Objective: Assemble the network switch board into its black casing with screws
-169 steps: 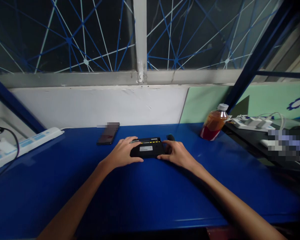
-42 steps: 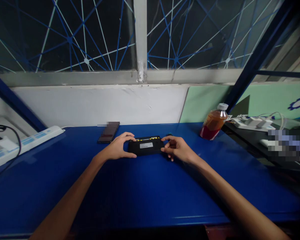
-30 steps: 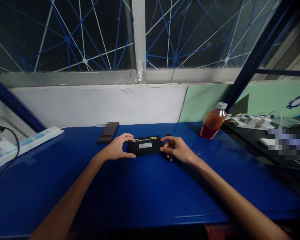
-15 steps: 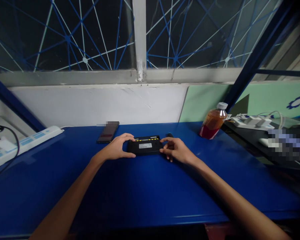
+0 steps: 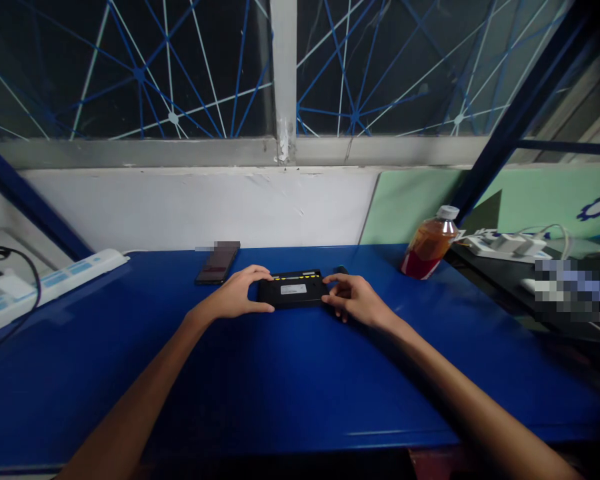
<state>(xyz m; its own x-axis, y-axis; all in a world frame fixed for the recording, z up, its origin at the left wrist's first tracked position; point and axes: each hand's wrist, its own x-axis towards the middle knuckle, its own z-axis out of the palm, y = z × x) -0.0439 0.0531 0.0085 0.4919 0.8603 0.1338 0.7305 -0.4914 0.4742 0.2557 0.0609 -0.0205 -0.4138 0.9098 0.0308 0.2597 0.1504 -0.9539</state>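
A flat black rectangular case [image 5: 293, 299] lies on the blue table in front of me. It has a pale label on its upper face and a row of small yellow marks along its far edge. My left hand [image 5: 235, 293] grips the case's left end, thumb at the near edge and fingers at the far edge. At the right end, my right hand [image 5: 354, 298] holds the case between its thumb and bent fingers. Just behind the right hand a small dark object [image 5: 341, 269] shows in part; its kind is unclear.
A dark phone [image 5: 218, 263] lies left of the case. To the right stands a bottle [image 5: 429, 245] of amber drink with a white cap. Power strips [image 5: 55, 288] lie at the far left and on the black surface at right. A wall and window rise behind the blue table [image 5: 290, 387].
The whole view has shifted slightly. Both hands keep their places at the two ends of the case, and I see no clear movement of the case on the table.
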